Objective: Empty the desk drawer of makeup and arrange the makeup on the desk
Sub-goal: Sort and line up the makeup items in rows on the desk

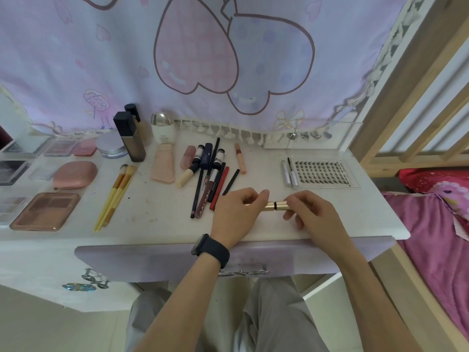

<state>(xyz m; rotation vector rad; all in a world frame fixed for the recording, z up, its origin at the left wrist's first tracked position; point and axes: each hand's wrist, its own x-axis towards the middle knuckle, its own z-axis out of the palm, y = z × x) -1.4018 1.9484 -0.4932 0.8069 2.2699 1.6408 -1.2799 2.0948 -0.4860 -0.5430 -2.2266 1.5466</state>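
Observation:
A gold tube (275, 205) with a dark ring at its middle lies level just above the white desk top (253, 226). My left hand (237, 212) grips its left end and my right hand (311, 212) pinches its right end. Behind the hands lies a loose pile of pencils and lip tubes (212, 179). A clear lash tray (323, 172) sits at the right. Yellow brushes (115, 194), a pink tube (163, 165), a brown palette (45, 210) and a pink compact (76, 174) lie to the left. The purple drawer front (152, 260) sits below the desk edge.
Dark bottles (132, 137), a silver-capped white bottle (162, 129) and a round jar (110, 146) stand at the back by the hanging cloth (203, 59). Clear cases (15, 163) fill the far left. A wooden bed frame (406, 102) with pink bedding (436, 219) is to the right.

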